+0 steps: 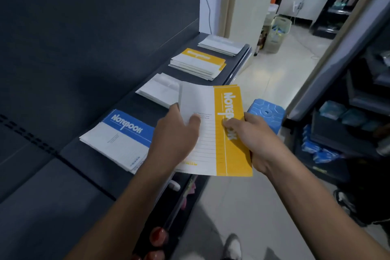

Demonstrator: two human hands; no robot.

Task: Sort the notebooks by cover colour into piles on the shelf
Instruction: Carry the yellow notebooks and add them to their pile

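Both hands clamp one yellow notebook, held in the air over the front edge of the shelf. It isn't on any pile. The left hand grips the white part, thumb on top. The right hand pinches the yellow band, thumb on the lettering. Can't tell if more notebooks are underneath it.

Four piles sit on the shelf in a row, apart from each other:
- blue pile, nearest
- white pile
- yellow pile
- pale pile at the far end

Obstructions: the held notebook hides the white pile's near corner, and the left hand overlaps the blue pile's right edge.

Around it:
- blue plastic stool on the floor, just past the right hand
- pale bin further back
- dark rack on the right with blue packets
- a shoe at the bottom

Text: "NOTEBOOK" in white on the held notebook's yellow band and on the blue pile's top cover. The small print is too blurred to read.
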